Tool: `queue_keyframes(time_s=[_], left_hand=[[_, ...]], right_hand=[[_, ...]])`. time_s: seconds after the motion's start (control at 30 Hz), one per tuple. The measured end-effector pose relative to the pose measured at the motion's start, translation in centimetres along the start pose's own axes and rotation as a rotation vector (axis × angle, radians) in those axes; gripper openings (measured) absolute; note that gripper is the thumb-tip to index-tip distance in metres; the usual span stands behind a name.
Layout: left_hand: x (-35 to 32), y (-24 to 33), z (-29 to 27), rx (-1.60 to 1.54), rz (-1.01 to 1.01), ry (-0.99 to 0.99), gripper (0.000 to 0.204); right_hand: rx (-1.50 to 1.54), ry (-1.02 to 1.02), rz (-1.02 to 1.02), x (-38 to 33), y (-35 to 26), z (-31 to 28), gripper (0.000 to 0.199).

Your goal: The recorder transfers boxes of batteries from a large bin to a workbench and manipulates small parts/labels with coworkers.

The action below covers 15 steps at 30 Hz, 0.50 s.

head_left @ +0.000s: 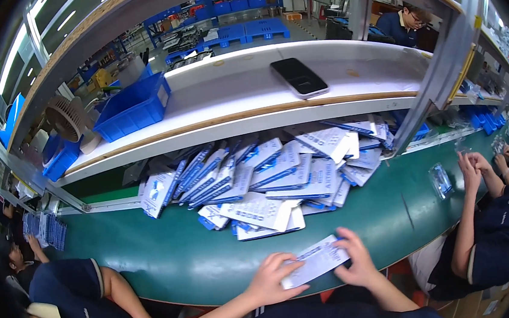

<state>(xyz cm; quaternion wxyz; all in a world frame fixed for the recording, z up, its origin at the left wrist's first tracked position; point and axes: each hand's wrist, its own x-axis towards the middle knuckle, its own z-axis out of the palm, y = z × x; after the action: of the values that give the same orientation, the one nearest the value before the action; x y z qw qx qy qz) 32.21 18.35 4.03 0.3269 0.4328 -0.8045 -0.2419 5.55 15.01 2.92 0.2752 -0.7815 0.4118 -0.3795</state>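
Observation:
My left hand [272, 277] and my right hand [354, 259] both grip one flat white-and-blue card package [315, 260], held tilted just above the near edge of the green belt [166, 251]. The left hand pinches its lower left end, the right hand its upper right end. Just beyond lies a large heap of the same flat packages [268, 179], fanned out and overlapping across the belt.
A white shelf [230, 88] above the belt carries a black phone [299, 77], a blue bin [132, 108] and a small fan [69, 117]. Co-workers sit at my left [67, 296] and right [490, 223]; a clear packet [441, 180] lies by the right one's hands.

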Motion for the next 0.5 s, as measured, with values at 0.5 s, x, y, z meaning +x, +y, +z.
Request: queue_keyframes(time_s=[0.5], left_hand=[[-1.3,-1.7,-3.2,-0.634,-0.109,-0.203,0.028]], right_hand=[[-0.480,0.110,-0.067,1.0,-2.1,2.4,0.045]])
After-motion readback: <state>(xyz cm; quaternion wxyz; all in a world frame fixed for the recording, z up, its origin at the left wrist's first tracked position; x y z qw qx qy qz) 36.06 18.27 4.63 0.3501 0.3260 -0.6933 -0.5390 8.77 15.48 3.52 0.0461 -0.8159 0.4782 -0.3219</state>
